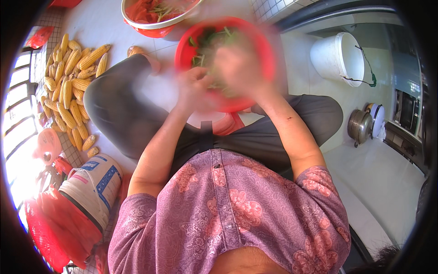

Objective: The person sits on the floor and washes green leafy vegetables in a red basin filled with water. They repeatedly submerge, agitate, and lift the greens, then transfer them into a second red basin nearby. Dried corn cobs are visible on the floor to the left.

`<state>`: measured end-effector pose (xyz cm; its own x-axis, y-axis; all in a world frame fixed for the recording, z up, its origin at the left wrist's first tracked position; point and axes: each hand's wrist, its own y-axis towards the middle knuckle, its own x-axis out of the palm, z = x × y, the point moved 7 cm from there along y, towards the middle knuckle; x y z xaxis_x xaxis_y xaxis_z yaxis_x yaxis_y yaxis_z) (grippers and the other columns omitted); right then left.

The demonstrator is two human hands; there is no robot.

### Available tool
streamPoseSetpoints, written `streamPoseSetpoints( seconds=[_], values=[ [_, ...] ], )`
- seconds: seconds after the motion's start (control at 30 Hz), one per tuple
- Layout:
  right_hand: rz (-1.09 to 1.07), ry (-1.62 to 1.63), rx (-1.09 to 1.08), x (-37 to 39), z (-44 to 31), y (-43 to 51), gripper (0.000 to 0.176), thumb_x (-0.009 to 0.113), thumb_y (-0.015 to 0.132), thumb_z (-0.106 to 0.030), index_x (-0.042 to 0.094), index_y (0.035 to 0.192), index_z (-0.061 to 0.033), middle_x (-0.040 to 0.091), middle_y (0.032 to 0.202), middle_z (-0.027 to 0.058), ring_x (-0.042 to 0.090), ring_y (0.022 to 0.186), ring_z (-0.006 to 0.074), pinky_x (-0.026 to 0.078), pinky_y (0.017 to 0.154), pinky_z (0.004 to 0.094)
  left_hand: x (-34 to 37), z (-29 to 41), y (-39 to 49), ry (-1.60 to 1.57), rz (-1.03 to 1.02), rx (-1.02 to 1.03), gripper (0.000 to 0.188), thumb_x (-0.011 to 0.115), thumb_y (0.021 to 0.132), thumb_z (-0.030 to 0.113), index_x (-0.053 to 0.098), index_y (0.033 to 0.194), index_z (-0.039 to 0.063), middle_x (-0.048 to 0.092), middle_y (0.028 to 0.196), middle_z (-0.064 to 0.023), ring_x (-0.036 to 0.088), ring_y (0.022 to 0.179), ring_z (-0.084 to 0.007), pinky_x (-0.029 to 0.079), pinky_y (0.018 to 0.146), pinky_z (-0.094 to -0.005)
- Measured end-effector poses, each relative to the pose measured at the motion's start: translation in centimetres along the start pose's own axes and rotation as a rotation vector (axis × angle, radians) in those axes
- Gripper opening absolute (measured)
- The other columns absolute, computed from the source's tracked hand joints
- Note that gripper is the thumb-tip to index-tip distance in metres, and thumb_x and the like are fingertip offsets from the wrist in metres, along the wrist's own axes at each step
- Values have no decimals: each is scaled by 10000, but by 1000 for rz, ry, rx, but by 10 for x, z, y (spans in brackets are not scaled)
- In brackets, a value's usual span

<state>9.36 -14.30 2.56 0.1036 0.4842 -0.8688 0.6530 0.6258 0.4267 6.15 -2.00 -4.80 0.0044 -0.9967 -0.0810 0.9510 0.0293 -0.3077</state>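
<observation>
Before me, between my knees, is a round red plastic basin point(185, 44) holding leafy greens and cut stems point(200, 59). My left hand point(195, 82) is at the near left side of the basin, its fingers curled in; whether they pinch a stem is hidden by blur. Over the middle of the basin, my right hand point(236, 66) is strongly smeared, and its fingers and anything in them cannot be made out. Some greens show around and below it.
Beyond the basin at the upper left stands a pale-rimmed tub point(150, 26) lined with a red bag, with stems inside. Corn cobs point(68, 82) are piled on the left floor. A white bucket point(321, 56) and a metal pot point(357, 126) are to the right, a printed pail point(106, 178) lower left.
</observation>
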Motion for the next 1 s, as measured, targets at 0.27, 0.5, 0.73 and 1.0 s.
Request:
streamPoseSetpoints(
  seconds=[0.27,0.5,0.73,1.0],
  values=[
    [-3,-7,-16,-4,-4,-2,69,603,652,-49,551,651,-94,528,712,16,569,681,193,477,511,312,2,-14,6,-349,-128,-231,198,578,866,118,594,863,-80,558,651,-109,461,465,-136,416,426,-300],
    [-1,-52,7,-3,-1,-3,75,602,648,-41,553,656,-97,530,683,32,591,655,204,474,483,329,16,-19,1,-789,-246,-421,142,570,857,60,547,937,-55,542,698,-121,463,495,-148,442,430,-317],
    [-121,-27,70,9,4,-8,71,603,644,-33,578,649,-99,551,669,56,610,665,238,480,486,365,17,56,-26,493,46,792,136,595,807,-20,559,938,-32,573,770,-185,598,673,-339,479,578,-392],
    [-159,23,141,4,5,-4,67,604,665,-35,575,636,-89,563,671,76,615,674,272,484,509,396,17,63,-28,522,72,825,190,594,748,-83,545,923,-24,574,788,-197,579,672,-381,474,561,-412]
  ],
)
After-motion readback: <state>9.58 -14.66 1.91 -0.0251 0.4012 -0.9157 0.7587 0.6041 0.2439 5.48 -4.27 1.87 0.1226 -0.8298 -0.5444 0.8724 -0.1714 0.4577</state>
